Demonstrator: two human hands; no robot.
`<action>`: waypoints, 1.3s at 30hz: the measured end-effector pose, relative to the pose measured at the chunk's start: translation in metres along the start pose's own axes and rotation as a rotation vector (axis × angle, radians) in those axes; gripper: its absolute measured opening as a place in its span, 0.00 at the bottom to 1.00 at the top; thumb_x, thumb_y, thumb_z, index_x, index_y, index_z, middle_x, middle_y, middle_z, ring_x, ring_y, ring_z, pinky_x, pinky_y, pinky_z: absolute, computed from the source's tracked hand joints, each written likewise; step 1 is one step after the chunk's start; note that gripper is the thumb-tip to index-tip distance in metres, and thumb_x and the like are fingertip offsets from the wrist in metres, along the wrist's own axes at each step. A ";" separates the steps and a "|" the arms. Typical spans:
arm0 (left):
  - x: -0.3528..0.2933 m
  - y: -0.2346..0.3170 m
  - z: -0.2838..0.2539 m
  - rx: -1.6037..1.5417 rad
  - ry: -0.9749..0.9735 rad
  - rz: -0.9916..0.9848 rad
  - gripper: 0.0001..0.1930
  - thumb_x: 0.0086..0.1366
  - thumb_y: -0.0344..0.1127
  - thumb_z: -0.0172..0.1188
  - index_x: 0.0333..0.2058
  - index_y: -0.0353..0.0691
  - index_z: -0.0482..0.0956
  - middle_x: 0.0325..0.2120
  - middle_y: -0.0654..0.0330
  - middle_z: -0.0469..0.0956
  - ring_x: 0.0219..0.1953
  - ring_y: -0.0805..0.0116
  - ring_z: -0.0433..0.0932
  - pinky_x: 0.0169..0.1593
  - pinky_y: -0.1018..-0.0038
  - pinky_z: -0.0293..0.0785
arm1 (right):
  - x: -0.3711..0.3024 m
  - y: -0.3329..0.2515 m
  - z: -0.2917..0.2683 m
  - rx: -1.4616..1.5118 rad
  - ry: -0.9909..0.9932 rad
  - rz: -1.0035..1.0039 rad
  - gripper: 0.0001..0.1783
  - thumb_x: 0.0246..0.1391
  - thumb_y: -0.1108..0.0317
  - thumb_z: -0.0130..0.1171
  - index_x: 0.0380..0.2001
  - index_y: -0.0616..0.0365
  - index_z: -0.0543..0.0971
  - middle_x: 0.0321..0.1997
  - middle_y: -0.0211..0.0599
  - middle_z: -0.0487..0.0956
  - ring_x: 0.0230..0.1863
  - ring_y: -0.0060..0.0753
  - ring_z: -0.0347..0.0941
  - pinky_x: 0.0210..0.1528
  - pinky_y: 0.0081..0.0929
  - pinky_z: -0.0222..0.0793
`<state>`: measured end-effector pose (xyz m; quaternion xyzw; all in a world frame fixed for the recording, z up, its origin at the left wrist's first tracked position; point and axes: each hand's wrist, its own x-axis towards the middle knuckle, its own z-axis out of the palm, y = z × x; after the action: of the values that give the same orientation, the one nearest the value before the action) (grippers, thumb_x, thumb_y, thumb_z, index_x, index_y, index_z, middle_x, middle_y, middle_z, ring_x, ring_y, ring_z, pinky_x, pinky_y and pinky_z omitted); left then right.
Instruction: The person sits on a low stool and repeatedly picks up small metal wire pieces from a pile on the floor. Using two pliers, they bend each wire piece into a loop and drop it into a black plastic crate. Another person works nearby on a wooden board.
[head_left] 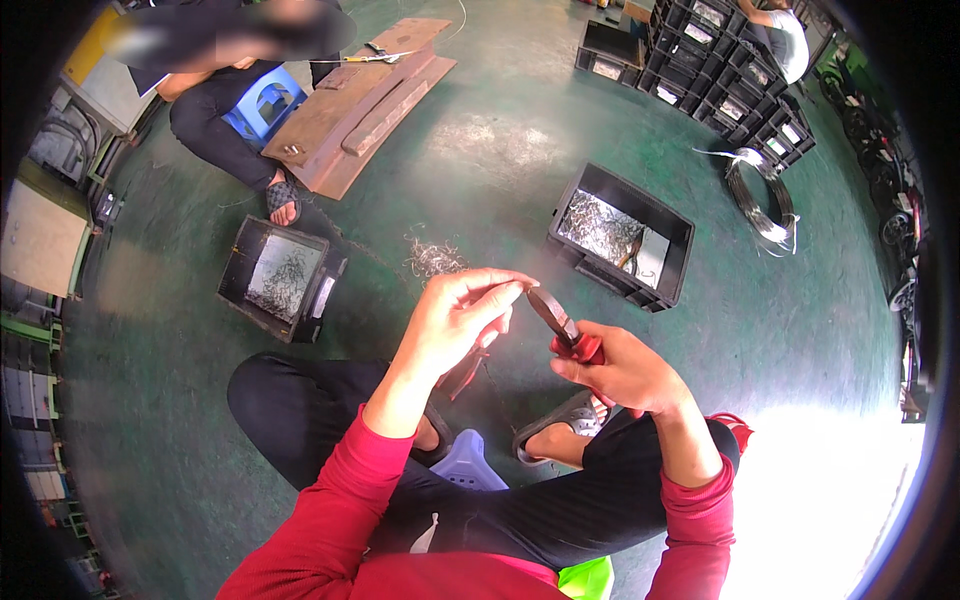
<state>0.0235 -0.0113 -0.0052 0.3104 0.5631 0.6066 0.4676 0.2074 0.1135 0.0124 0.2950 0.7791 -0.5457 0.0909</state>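
Note:
My right hand [635, 372] is closed around the red handles of a pair of pliers [552, 312], whose metal jaws point up and to the left. Close to the jaw tips, my left hand [455, 322] pinches thumb and forefinger together; whatever lies between them is too small to make out. Under the left hand shows a red object [460, 378], partly hidden. Both hands are raised over the floor in front of my bent legs.
Black crates with thin metal pieces stand ahead at right [640, 285] and left [232, 268]. Loose wire bits [435, 258] lie between them. Farther off are a wire coil [762, 205], stacked crates [705, 75], a wooden bench [350, 110] and a person on a blue stool [262, 105].

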 end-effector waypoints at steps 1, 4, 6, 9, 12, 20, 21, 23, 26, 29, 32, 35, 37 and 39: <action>0.000 0.000 0.000 -0.006 -0.005 0.010 0.11 0.67 0.34 0.55 0.42 0.34 0.81 0.17 0.69 0.70 0.17 0.84 0.64 0.21 0.85 0.58 | 0.000 0.000 0.000 0.003 -0.010 0.008 0.20 0.54 0.55 0.62 0.36 0.64 0.76 0.25 0.44 0.77 0.28 0.37 0.71 0.35 0.32 0.67; -0.001 -0.001 0.000 -0.010 -0.007 0.007 0.11 0.67 0.33 0.55 0.42 0.34 0.80 0.17 0.69 0.70 0.17 0.84 0.64 0.21 0.85 0.58 | -0.002 0.000 -0.002 -0.011 -0.011 0.042 0.18 0.54 0.57 0.62 0.37 0.63 0.76 0.25 0.39 0.76 0.28 0.33 0.70 0.35 0.30 0.67; -0.001 -0.002 0.000 -0.026 -0.015 0.039 0.10 0.67 0.32 0.55 0.42 0.34 0.80 0.18 0.68 0.70 0.18 0.84 0.64 0.21 0.85 0.59 | -0.003 0.000 0.000 -0.045 0.029 0.016 0.14 0.54 0.62 0.63 0.37 0.61 0.76 0.24 0.30 0.73 0.27 0.21 0.66 0.33 0.24 0.66; -0.001 -0.005 0.002 -0.003 -0.044 0.065 0.11 0.68 0.32 0.54 0.43 0.34 0.80 0.18 0.69 0.70 0.19 0.84 0.65 0.23 0.84 0.60 | -0.003 -0.002 0.005 -0.139 0.142 0.026 0.14 0.51 0.63 0.65 0.35 0.61 0.76 0.23 0.32 0.73 0.26 0.22 0.66 0.32 0.26 0.66; 0.001 -0.008 0.000 0.051 -0.094 0.045 0.12 0.70 0.33 0.51 0.46 0.37 0.79 0.18 0.69 0.69 0.20 0.83 0.65 0.23 0.83 0.61 | -0.002 -0.005 0.007 -0.127 0.194 -0.006 0.14 0.49 0.62 0.66 0.31 0.63 0.77 0.21 0.34 0.73 0.25 0.24 0.66 0.31 0.27 0.67; -0.002 -0.008 -0.005 0.246 -0.160 0.100 0.14 0.71 0.35 0.48 0.49 0.41 0.78 0.17 0.71 0.66 0.20 0.83 0.64 0.24 0.81 0.62 | -0.001 0.004 0.012 -0.122 0.242 -0.055 0.14 0.48 0.65 0.67 0.26 0.65 0.75 0.17 0.36 0.72 0.21 0.23 0.64 0.28 0.27 0.64; -0.003 -0.007 -0.005 0.257 -0.165 0.070 0.14 0.71 0.35 0.48 0.50 0.41 0.78 0.17 0.71 0.66 0.20 0.83 0.64 0.25 0.81 0.62 | -0.001 0.004 0.013 -0.137 0.241 -0.049 0.14 0.47 0.65 0.67 0.26 0.65 0.75 0.17 0.35 0.72 0.21 0.23 0.63 0.27 0.27 0.64; -0.004 -0.004 -0.003 0.252 -0.177 0.083 0.14 0.71 0.35 0.47 0.51 0.42 0.77 0.16 0.71 0.66 0.20 0.83 0.64 0.25 0.81 0.63 | -0.002 0.003 0.013 -0.128 0.245 -0.059 0.15 0.47 0.65 0.67 0.25 0.65 0.74 0.16 0.35 0.71 0.21 0.23 0.63 0.27 0.27 0.63; -0.006 0.001 -0.002 0.241 -0.203 0.128 0.15 0.72 0.35 0.46 0.51 0.42 0.77 0.16 0.71 0.66 0.20 0.83 0.64 0.25 0.82 0.63 | -0.002 -0.001 0.013 -0.130 0.252 -0.069 0.15 0.47 0.64 0.67 0.24 0.65 0.73 0.16 0.34 0.69 0.21 0.23 0.61 0.27 0.29 0.63; -0.008 -0.002 0.001 0.214 -0.184 0.100 0.15 0.71 0.34 0.45 0.52 0.41 0.76 0.16 0.70 0.66 0.21 0.84 0.64 0.26 0.82 0.63 | -0.002 -0.001 0.012 -0.195 0.263 -0.046 0.14 0.45 0.63 0.66 0.27 0.64 0.77 0.23 0.50 0.78 0.28 0.51 0.77 0.33 0.37 0.70; -0.009 -0.009 0.008 0.167 -0.142 0.133 0.15 0.70 0.32 0.46 0.52 0.38 0.76 0.16 0.71 0.65 0.20 0.84 0.63 0.25 0.83 0.62 | -0.001 0.005 0.013 -0.165 0.293 -0.066 0.15 0.46 0.62 0.67 0.27 0.63 0.75 0.20 0.45 0.73 0.25 0.41 0.69 0.31 0.35 0.67; -0.008 -0.014 0.012 0.200 -0.074 0.150 0.15 0.70 0.30 0.45 0.51 0.36 0.76 0.16 0.71 0.64 0.20 0.84 0.62 0.25 0.84 0.60 | 0.004 0.011 0.014 -0.175 0.322 -0.080 0.15 0.47 0.63 0.66 0.25 0.63 0.73 0.17 0.41 0.70 0.21 0.32 0.62 0.29 0.32 0.64; -0.009 -0.016 0.015 0.230 -0.048 0.178 0.14 0.70 0.30 0.46 0.49 0.36 0.77 0.15 0.71 0.64 0.19 0.85 0.62 0.23 0.84 0.59 | 0.005 0.013 0.015 -0.174 0.333 -0.084 0.15 0.47 0.63 0.66 0.25 0.63 0.73 0.17 0.42 0.71 0.20 0.34 0.63 0.29 0.32 0.64; -0.009 -0.016 0.017 0.277 -0.011 0.183 0.14 0.70 0.30 0.46 0.49 0.36 0.77 0.15 0.71 0.64 0.18 0.85 0.61 0.22 0.84 0.58 | 0.007 0.013 0.015 -0.161 0.338 -0.096 0.16 0.48 0.63 0.66 0.24 0.62 0.72 0.18 0.42 0.71 0.20 0.35 0.64 0.29 0.32 0.64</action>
<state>0.0455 -0.0145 -0.0167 0.4253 0.6080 0.5616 0.3661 0.2058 0.1051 -0.0073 0.3368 0.8375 -0.4280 -0.0441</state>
